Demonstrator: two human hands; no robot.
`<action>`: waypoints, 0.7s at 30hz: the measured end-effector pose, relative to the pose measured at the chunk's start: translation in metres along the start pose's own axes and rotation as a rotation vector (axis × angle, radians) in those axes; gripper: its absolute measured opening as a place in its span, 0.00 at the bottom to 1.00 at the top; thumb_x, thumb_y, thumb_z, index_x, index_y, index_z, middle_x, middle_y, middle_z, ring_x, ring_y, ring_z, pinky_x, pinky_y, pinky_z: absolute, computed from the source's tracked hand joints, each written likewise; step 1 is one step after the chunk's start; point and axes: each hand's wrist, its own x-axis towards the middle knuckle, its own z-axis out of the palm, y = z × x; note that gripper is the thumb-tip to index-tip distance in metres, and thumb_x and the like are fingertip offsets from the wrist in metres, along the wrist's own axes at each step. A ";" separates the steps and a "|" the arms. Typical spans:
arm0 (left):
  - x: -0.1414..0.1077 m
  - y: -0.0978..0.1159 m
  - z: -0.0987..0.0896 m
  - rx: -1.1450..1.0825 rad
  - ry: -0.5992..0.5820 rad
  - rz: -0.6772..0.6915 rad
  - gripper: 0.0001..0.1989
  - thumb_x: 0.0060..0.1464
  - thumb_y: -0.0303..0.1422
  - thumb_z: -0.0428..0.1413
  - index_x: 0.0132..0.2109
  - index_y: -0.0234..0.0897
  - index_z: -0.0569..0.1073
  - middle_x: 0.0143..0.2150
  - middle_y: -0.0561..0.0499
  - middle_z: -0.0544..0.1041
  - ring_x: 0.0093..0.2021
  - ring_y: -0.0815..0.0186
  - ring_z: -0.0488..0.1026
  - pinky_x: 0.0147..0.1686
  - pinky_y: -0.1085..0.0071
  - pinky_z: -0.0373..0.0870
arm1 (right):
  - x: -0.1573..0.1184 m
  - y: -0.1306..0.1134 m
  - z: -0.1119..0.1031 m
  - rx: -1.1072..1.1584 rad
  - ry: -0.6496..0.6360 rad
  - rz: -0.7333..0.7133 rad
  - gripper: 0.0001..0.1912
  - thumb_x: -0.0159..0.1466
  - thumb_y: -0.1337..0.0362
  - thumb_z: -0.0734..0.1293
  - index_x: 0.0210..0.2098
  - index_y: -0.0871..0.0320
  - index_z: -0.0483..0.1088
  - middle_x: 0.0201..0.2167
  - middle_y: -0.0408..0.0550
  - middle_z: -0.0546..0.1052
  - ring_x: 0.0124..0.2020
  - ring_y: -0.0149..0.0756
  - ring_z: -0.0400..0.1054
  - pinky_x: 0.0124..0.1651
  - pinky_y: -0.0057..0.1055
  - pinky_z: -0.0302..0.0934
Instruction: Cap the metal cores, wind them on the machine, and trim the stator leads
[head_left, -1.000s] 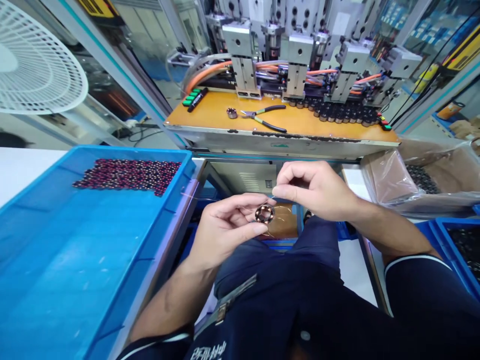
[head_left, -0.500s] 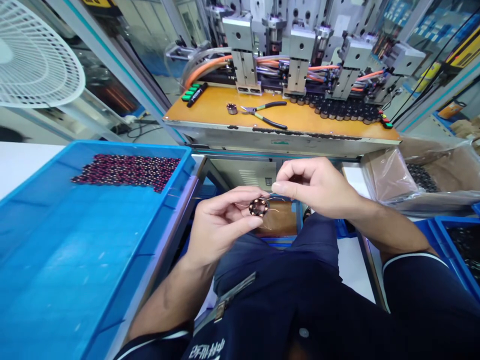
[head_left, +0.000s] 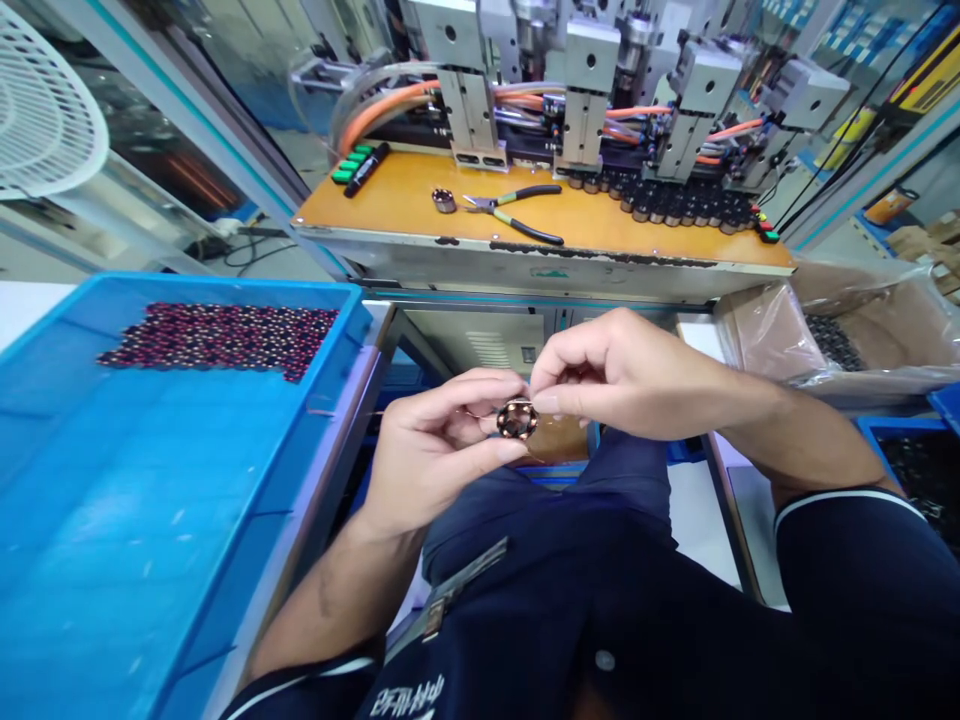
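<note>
A small ring-shaped motor stator (head_left: 517, 419) with copper windings is pinched between the thumb and fingers of my left hand (head_left: 439, 440). Its open face points up toward me, and thin copper wire ends stick out around it. My right hand (head_left: 611, 375) is closed at the stator's upper right edge, thumb and forefinger pressed together on a wire end that is mostly hidden by the fingers. Both hands are above my lap, in front of the machine. A pair of cutting pliers (head_left: 517, 212) lies on the orange machine ledge, beside another stator (head_left: 444, 200).
At left stands a blue tray (head_left: 172, 480) with rows of stators (head_left: 225, 340) at its far end. Dark round parts (head_left: 675, 200) line the ledge (head_left: 405, 210) under the machine heads. A marker (head_left: 367, 170) lies at its left. A plastic-lined carton (head_left: 772, 335) stands right.
My right hand has moved left and slightly down, from holding a wire out from the stator to its rim. The left hand still holds the stator. The camera view has shifted a little.
</note>
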 end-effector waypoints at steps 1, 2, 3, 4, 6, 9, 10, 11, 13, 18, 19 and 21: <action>0.000 -0.001 -0.001 0.000 -0.006 -0.004 0.20 0.42 0.27 0.72 0.44 0.46 0.84 0.45 0.48 0.83 0.43 0.64 0.81 0.41 0.74 0.80 | -0.002 0.001 0.002 0.031 0.015 -0.007 0.07 0.61 0.73 0.69 0.27 0.61 0.76 0.23 0.38 0.76 0.25 0.25 0.66 0.30 0.23 0.57; -0.001 -0.002 -0.002 0.001 -0.018 -0.003 0.20 0.42 0.28 0.72 0.44 0.47 0.84 0.45 0.48 0.83 0.43 0.63 0.80 0.40 0.74 0.80 | -0.004 0.002 0.005 0.067 0.033 -0.014 0.06 0.61 0.72 0.69 0.28 0.61 0.76 0.25 0.39 0.76 0.27 0.26 0.67 0.31 0.24 0.58; -0.001 -0.003 -0.003 0.003 -0.032 0.003 0.19 0.42 0.28 0.72 0.44 0.47 0.84 0.44 0.48 0.82 0.43 0.63 0.80 0.40 0.74 0.79 | -0.006 0.004 0.007 0.102 0.051 -0.023 0.05 0.62 0.70 0.69 0.29 0.61 0.75 0.26 0.40 0.77 0.28 0.26 0.68 0.32 0.24 0.59; 0.000 -0.003 -0.004 0.002 -0.042 0.010 0.19 0.42 0.29 0.72 0.44 0.47 0.84 0.44 0.47 0.82 0.42 0.62 0.80 0.39 0.73 0.79 | -0.008 0.005 0.010 0.133 0.069 -0.033 0.05 0.62 0.69 0.69 0.29 0.61 0.75 0.27 0.40 0.78 0.29 0.27 0.68 0.33 0.24 0.60; 0.002 -0.004 -0.004 -0.009 -0.054 0.021 0.19 0.42 0.29 0.72 0.44 0.47 0.84 0.43 0.47 0.82 0.43 0.62 0.79 0.38 0.73 0.79 | -0.011 0.008 0.014 0.173 0.094 -0.045 0.05 0.63 0.68 0.69 0.30 0.61 0.75 0.28 0.42 0.78 0.30 0.27 0.69 0.34 0.24 0.61; 0.005 -0.005 -0.002 -0.053 -0.066 0.054 0.21 0.41 0.28 0.73 0.45 0.46 0.84 0.42 0.47 0.80 0.42 0.63 0.77 0.36 0.74 0.78 | -0.014 0.010 0.018 0.201 0.118 -0.018 0.05 0.63 0.68 0.68 0.31 0.62 0.75 0.30 0.43 0.79 0.31 0.27 0.69 0.35 0.24 0.62; 0.006 -0.005 -0.002 -0.063 -0.072 0.068 0.22 0.40 0.28 0.73 0.45 0.46 0.83 0.43 0.47 0.79 0.41 0.64 0.77 0.35 0.75 0.77 | -0.014 0.010 0.018 0.210 0.121 -0.003 0.05 0.63 0.68 0.68 0.31 0.62 0.75 0.30 0.43 0.79 0.31 0.27 0.70 0.35 0.24 0.62; 0.007 -0.005 -0.002 -0.068 -0.077 0.078 0.22 0.40 0.28 0.73 0.46 0.46 0.83 0.43 0.47 0.78 0.41 0.65 0.77 0.35 0.76 0.77 | -0.015 0.010 0.019 0.221 0.123 0.007 0.05 0.63 0.67 0.68 0.32 0.62 0.75 0.30 0.43 0.78 0.31 0.27 0.70 0.35 0.24 0.63; 0.008 -0.005 -0.001 -0.067 -0.084 0.092 0.23 0.39 0.27 0.73 0.45 0.45 0.84 0.42 0.47 0.78 0.39 0.66 0.76 0.33 0.77 0.77 | -0.016 0.009 0.020 0.244 0.124 0.017 0.05 0.63 0.67 0.68 0.32 0.63 0.74 0.30 0.43 0.78 0.31 0.27 0.70 0.35 0.23 0.63; 0.010 -0.002 0.001 -0.061 -0.085 0.117 0.22 0.37 0.26 0.74 0.43 0.43 0.84 0.40 0.46 0.77 0.40 0.66 0.75 0.33 0.78 0.76 | -0.016 0.008 0.024 0.281 0.126 0.049 0.05 0.63 0.67 0.68 0.33 0.64 0.74 0.29 0.43 0.78 0.30 0.26 0.70 0.33 0.22 0.63; 0.010 -0.001 0.002 -0.065 -0.086 0.124 0.21 0.37 0.26 0.74 0.42 0.43 0.84 0.40 0.47 0.77 0.41 0.66 0.75 0.33 0.78 0.75 | -0.017 0.008 0.025 0.280 0.126 0.055 0.05 0.63 0.67 0.68 0.33 0.63 0.74 0.29 0.43 0.78 0.30 0.26 0.70 0.33 0.21 0.63; 0.011 0.001 0.004 -0.073 -0.092 0.137 0.20 0.37 0.25 0.74 0.41 0.42 0.84 0.39 0.47 0.77 0.40 0.66 0.75 0.33 0.79 0.75 | -0.019 0.007 0.025 0.242 0.128 0.051 0.05 0.64 0.67 0.68 0.34 0.63 0.74 0.29 0.43 0.78 0.29 0.26 0.70 0.31 0.21 0.63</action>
